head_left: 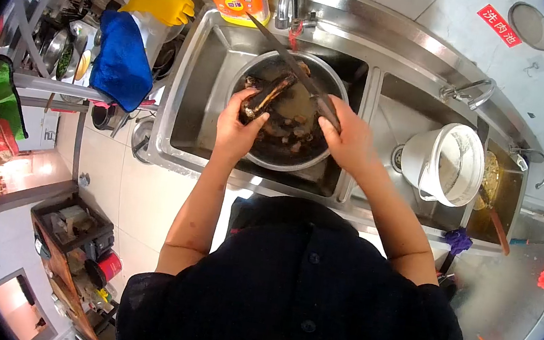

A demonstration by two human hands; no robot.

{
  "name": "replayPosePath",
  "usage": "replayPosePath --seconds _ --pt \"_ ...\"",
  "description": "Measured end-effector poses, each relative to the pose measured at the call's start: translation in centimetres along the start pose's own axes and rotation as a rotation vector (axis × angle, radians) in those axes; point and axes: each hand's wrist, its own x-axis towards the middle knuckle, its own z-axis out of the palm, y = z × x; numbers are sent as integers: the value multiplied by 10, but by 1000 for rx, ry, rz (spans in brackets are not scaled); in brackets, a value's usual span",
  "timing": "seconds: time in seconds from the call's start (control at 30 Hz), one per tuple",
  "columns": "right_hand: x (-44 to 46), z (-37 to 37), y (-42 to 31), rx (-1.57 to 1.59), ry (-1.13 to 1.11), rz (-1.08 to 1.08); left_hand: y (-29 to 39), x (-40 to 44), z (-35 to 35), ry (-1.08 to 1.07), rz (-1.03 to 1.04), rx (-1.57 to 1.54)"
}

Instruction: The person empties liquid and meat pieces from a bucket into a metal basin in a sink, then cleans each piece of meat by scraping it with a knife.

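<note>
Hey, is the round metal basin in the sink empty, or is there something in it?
Not empty. Inside the basin, murky brownish liquid and dark scraps show. How deep the liquid is, I cannot tell.

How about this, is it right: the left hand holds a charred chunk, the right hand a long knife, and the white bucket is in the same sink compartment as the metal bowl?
Not quite: the head view shows the white bucket in the next sink compartment, not with the metal bowl. The left hand does hold a charred chunk, the right hand a long knife.
</note>
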Motion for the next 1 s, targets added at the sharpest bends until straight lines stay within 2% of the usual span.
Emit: replayPosePath --seconds 0.07,0.1,0.17,0.2,0.23,0.37,0.4,0.47,0.5,0.53,0.6,0.67,0.73,0.77,0.87,1.0 --pt "-7 8 -4 -26 74 -58 -4 -2 1 42 41 88" --pt "-11 9 -8 -27 17 -12 -7 -4 3 82 64 184" --pt "-21 14 -11 -119 -109 -57 -9 -5 5 163 116 378" --pt "-23 17 -11 -163 -169 -79 -7 -6 5 155 106 385" --pt "-22 18 -2 -151 -78 -136 -4 -6 4 148 97 389" --pt "-21 22 6 -140 91 -90 3 -6 6 150 122 388" --pt "-24 22 -3 -159 36 -145 3 -5 6 151 169 404" --pt "-34 19 -24 -224 -176 -86 2 -4 4 141 263 442" --pt "-29 16 -19 -193 -118 -132 4 -4 2 136 258 439" --pt "-21 15 -7 -139 48 -212 8 -6 2 132 252 434" --pt "-4 3 3 -124 96 -70 10 -7 1 135 299 425" --pt "-15 5 -9 -132 7 -98 11 0 2 157 414 417" --pt "-30 14 -25 -80 -107 -197 10 1 3 160 396 391" --pt "-31 15 -27 -131 -201 -162 10 2 3 158 389 379" --pt "-18 6 -15 -8 -99 -257 15 7 -3 87 425 428" --pt "-17 -9 -22 270 -217 2 15 9 -6 123 423 507"
